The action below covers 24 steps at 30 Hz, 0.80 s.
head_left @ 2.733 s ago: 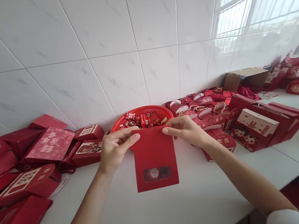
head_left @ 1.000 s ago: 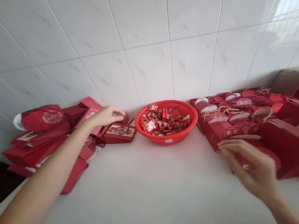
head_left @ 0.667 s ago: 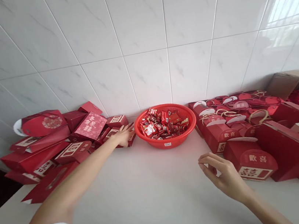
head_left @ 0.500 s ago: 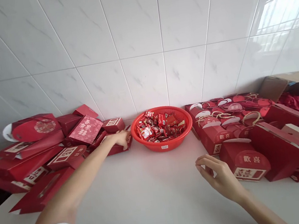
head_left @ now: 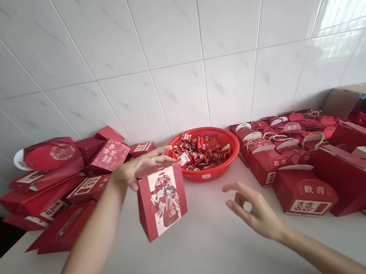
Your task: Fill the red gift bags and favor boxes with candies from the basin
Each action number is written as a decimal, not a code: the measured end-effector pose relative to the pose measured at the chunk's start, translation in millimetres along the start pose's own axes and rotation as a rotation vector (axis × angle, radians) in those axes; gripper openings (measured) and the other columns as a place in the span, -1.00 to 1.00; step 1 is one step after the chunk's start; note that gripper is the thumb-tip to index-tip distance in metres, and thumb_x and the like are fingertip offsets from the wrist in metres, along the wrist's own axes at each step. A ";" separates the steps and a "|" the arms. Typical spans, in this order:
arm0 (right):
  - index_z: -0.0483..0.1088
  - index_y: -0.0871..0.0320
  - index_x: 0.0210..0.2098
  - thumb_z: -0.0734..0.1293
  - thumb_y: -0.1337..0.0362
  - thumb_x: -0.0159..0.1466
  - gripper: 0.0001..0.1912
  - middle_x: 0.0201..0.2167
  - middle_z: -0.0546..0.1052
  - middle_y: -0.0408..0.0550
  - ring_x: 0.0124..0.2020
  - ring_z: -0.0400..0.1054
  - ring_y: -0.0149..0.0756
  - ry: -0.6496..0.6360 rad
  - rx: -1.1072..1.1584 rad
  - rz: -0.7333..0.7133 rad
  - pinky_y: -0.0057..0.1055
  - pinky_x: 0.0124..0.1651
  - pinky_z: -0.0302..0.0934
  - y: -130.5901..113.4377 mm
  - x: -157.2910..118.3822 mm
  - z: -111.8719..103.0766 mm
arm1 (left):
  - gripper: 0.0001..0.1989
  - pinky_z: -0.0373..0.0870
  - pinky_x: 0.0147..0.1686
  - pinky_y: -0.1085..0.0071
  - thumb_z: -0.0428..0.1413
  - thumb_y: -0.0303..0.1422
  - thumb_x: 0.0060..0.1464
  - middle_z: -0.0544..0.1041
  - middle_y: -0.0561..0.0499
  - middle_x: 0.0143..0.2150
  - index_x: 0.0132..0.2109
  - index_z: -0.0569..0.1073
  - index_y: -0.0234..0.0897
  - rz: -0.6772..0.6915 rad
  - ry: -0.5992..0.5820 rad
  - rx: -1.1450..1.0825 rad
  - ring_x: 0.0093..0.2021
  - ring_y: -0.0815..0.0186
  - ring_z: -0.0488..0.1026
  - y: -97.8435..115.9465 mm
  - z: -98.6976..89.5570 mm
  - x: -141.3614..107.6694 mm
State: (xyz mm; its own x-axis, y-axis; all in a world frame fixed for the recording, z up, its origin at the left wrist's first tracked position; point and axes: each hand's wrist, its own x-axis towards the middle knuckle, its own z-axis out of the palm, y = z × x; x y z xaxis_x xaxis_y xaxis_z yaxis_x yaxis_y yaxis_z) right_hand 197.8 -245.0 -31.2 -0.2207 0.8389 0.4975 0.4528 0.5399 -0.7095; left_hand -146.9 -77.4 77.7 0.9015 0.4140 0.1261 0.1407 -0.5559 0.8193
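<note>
A red paper box (head_left: 164,200) with a picture of figures on a pale front panel hangs upright from my left hand (head_left: 142,164), which grips it at the top. It is over the white table, left of centre. My right hand (head_left: 252,209) is at the right of centre, its fingers curved and apart, with nothing in them. Behind and between the hands stands a red plastic basket (head_left: 206,175) of small red wrapped sweets (head_left: 199,153). Part of its left side is behind my left hand's fingers.
Red boxes (head_left: 41,197) are piled at the left. At the right stand several rows of red boxes (head_left: 304,190), some with twine handles. A cardboard box (head_left: 342,105) with red material is at the far right. A tiled wall (head_left: 184,96) rises behind.
My left hand has lifted the red box from beside the basket and brought it nearer, upright. My right hand has moved slightly left and its fingers have spread.
</note>
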 end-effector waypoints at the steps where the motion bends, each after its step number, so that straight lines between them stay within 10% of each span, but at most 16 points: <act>1: 0.33 0.11 0.02 0.24 0.18 0.41 -0.76 -0.48 0.42 -0.19 -0.51 0.34 -0.38 0.013 0.030 -0.021 -0.44 -0.38 0.30 -7.9 9.6 0.7 | 0.23 0.23 0.19 -0.04 0.39 0.17 -0.40 0.37 -0.30 0.27 0.40 0.18 -0.16 0.028 -0.069 -0.130 0.30 -0.27 0.25 2.3 12.6 11.6; 7: 0.40 0.09 -0.02 0.30 0.15 0.38 -0.76 0.04 0.47 0.12 -0.17 0.46 -0.26 0.153 0.059 -0.218 -0.31 -0.13 0.38 -34.2 64.4 -0.6 | 0.22 0.25 0.21 -0.01 0.49 -0.17 -0.44 0.36 -0.19 0.29 0.40 0.13 0.00 0.072 -0.212 -0.398 0.28 -0.12 0.31 14.7 66.3 67.6; 10: 0.43 0.11 -0.27 0.25 0.15 0.41 -0.78 -0.03 0.51 0.09 0.00 0.43 -0.17 0.232 0.094 -0.191 -0.31 -0.07 0.35 -27.7 71.0 3.9 | 0.09 0.28 0.20 0.02 0.45 -0.25 -0.34 0.35 -0.20 0.31 0.37 0.19 -0.05 0.011 -0.164 -0.391 0.29 -0.10 0.31 14.6 73.3 73.9; 16: 0.41 0.14 -0.36 0.25 0.09 0.38 -0.71 -0.16 0.54 0.05 -0.29 0.40 -0.30 0.309 0.125 -0.030 -0.42 -0.32 0.26 -11.6 67.1 11.6 | -0.21 0.26 0.20 0.04 0.33 -0.13 -0.14 0.46 -0.23 0.21 0.25 0.36 -0.21 -0.068 0.143 -0.312 0.26 -0.10 0.34 19.2 80.5 64.8; 20: 0.31 0.14 -0.49 0.28 0.06 0.35 -0.64 -0.29 0.52 -0.02 -0.42 0.27 -0.37 0.292 0.134 0.015 -0.43 -0.36 0.18 -11.9 69.1 13.1 | -0.63 0.36 -0.04 0.27 0.23 -0.07 0.05 0.58 -0.09 -0.15 -0.15 0.56 -0.29 -0.159 0.347 -0.105 -0.06 0.12 0.48 29.7 90.8 62.7; 24: 0.19 0.13 -0.56 0.25 -0.02 0.32 -0.56 -0.53 0.31 -0.15 -0.51 0.11 -0.41 0.186 0.183 0.142 -0.44 -0.47 0.02 -9.4 70.8 19.0 | -0.63 0.22 -0.37 0.44 0.15 -0.08 0.15 0.40 0.07 -0.47 -0.40 0.49 -0.31 -0.262 0.361 0.006 -0.41 0.36 0.30 29.4 101.1 63.2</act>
State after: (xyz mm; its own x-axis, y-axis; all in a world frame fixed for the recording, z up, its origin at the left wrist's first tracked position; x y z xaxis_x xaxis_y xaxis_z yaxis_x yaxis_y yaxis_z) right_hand 161.5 -189.4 1.3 0.0034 0.8892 0.4575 0.3005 0.4354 -0.8486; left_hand -44.5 -140.4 53.2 0.6345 0.7661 0.1027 0.3487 -0.4023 0.8465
